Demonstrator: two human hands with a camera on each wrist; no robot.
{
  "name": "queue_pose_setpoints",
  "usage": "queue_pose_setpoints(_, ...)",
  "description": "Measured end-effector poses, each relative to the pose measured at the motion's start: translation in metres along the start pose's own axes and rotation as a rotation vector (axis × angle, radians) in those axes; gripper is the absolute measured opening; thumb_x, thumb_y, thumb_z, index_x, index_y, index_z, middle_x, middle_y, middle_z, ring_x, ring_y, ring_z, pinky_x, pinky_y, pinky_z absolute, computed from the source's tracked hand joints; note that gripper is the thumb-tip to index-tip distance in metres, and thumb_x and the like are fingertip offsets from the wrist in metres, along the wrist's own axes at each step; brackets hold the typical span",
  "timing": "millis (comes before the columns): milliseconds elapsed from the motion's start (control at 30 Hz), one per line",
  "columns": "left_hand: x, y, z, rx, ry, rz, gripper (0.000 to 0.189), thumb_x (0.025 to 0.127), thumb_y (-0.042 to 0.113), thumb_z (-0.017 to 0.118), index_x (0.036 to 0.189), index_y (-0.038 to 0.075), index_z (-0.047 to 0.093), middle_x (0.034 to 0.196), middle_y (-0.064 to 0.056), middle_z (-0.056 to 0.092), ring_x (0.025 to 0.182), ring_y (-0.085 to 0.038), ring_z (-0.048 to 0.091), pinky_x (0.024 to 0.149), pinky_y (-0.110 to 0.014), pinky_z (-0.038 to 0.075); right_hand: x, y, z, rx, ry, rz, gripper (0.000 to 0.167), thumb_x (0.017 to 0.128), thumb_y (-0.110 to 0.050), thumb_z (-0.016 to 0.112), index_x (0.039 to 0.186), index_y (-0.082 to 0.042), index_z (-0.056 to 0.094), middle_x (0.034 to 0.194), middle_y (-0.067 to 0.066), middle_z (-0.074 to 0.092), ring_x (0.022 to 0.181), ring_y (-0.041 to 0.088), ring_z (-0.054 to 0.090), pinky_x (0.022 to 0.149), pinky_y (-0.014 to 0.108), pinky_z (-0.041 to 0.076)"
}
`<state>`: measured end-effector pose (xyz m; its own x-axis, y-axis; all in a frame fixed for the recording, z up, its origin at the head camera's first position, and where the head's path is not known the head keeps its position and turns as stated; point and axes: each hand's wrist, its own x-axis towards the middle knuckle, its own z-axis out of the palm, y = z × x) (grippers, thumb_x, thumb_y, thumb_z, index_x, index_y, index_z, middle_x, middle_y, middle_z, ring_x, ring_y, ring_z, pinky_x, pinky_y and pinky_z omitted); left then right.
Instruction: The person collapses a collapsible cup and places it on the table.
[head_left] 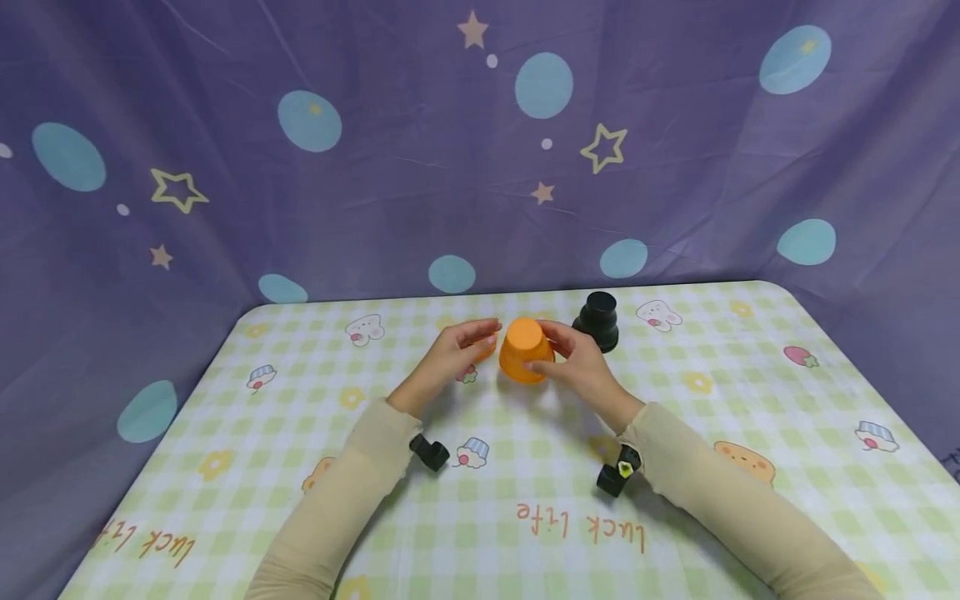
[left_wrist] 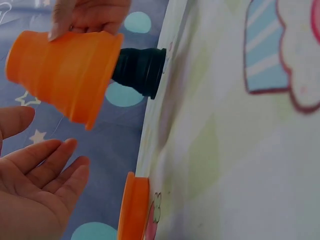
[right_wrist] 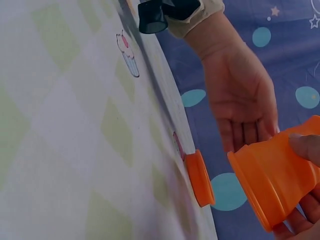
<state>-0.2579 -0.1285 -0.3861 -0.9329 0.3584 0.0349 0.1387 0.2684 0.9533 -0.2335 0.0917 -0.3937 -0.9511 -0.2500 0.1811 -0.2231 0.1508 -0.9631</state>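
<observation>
Above the far half of the checked tablecloth (head_left: 540, 462), an orange cup (head_left: 521, 353) is held, wide mouth down, clamped between the thumb and fingers of the right hand (head_left: 587, 368). It is lifted off the cloth, and its contents cannot be told, as the inside is turned away. At nine o'clock from the cup, the left hand (head_left: 452, 350) is held apart with nothing gripped, its fingers extended. Beneath that side, a shallow orange lid (right_wrist: 199, 177) is laid on the cloth. At two o'clock, a black stepped cup (head_left: 598, 321) is stood narrow end up.
</observation>
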Motion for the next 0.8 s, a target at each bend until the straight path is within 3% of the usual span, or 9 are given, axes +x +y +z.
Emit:
queue_pose_setpoints(67,0.0,-0.001,0.002,0.006,-0.015,-0.003,0.04,0.097,0.019,0.054,0.134,0.003,0.052,0.134,-0.013,0.054,0.081,-0.035,0.051,0.048,-0.022,0.039,-0.002,-0.001,0.0,-0.002,-0.001,-0.017,0.059,0.077,-0.003,0.076,0.131,-0.001,0.053,0.133,0.014,0.054,0.126,0.026,0.047,0.108,0.041,0.033)
queue_pose_setpoints(100,0.001,-0.002,0.003,0.012,-0.018,-0.004,0.041,0.097,0.019,0.054,0.134,0.001,0.051,0.134,-0.014,0.054,0.087,-0.033,0.052,0.053,-0.023,0.04,-0.003,-0.002,0.001,-0.004,-0.001,-0.023,0.058,0.077,-0.003,0.076,0.131,-0.001,0.053,0.132,0.015,0.055,0.126,0.027,0.047,0.108,0.041,0.034)
queue_pose_setpoints(233,0.003,-0.006,0.007,0.034,-0.029,-0.031,0.041,0.098,0.02,0.051,0.134,-0.001,0.051,0.135,-0.014,0.053,0.114,-0.026,0.053,0.083,-0.027,0.047,-0.004,-0.003,0.001,-0.015,-0.005,-0.041,0.058,0.077,-0.002,0.076,0.13,-0.001,0.054,0.131,0.015,0.055,0.125,0.028,0.048,0.108,0.041,0.034)
queue_pose_setpoints(333,0.004,-0.007,0.009,0.037,-0.028,-0.057,0.04,0.099,0.021,0.05,0.133,-0.001,0.052,0.135,-0.014,0.053,0.124,-0.027,0.049,0.101,-0.036,0.042,-0.004,-0.003,0.001,-0.021,-0.014,-0.06,0.057,0.076,-0.002,0.077,0.129,-0.001,0.054,0.131,0.015,0.056,0.125,0.027,0.048,0.108,0.041,0.034)
queue_pose_setpoints(433,0.003,-0.006,0.011,0.024,-0.036,-0.069,0.04,0.1,0.021,0.049,0.132,-0.002,0.052,0.135,-0.016,0.052,0.124,-0.03,0.049,0.103,-0.041,0.04,-0.004,-0.003,0.002,-0.02,-0.019,-0.077,0.057,0.076,-0.002,0.077,0.129,-0.001,0.055,0.131,0.015,0.056,0.125,0.027,0.048,0.108,0.041,0.034)
queue_pose_setpoints(600,0.004,-0.005,0.012,-0.043,-0.056,-0.049,0.04,0.101,0.019,0.047,0.131,-0.007,0.05,0.133,-0.021,0.052,0.121,-0.033,0.052,0.1,-0.039,0.043,-0.004,-0.004,0.001,-0.017,-0.018,-0.084,0.057,0.076,-0.001,0.077,0.129,-0.001,0.054,0.132,0.014,0.055,0.126,0.027,0.047,0.108,0.042,0.034)
queue_pose_setpoints(800,0.006,-0.008,0.012,-0.102,-0.046,-0.028,0.037,0.101,0.014,0.046,0.128,-0.01,0.051,0.125,-0.025,0.056,0.094,-0.018,0.065,0.088,-0.034,0.052,-0.005,-0.005,0.002,-0.015,-0.04,-0.101,0.056,0.076,-0.001,0.077,0.128,-0.001,0.055,0.13,0.014,0.056,0.125,0.027,0.047,0.108,0.042,0.034)
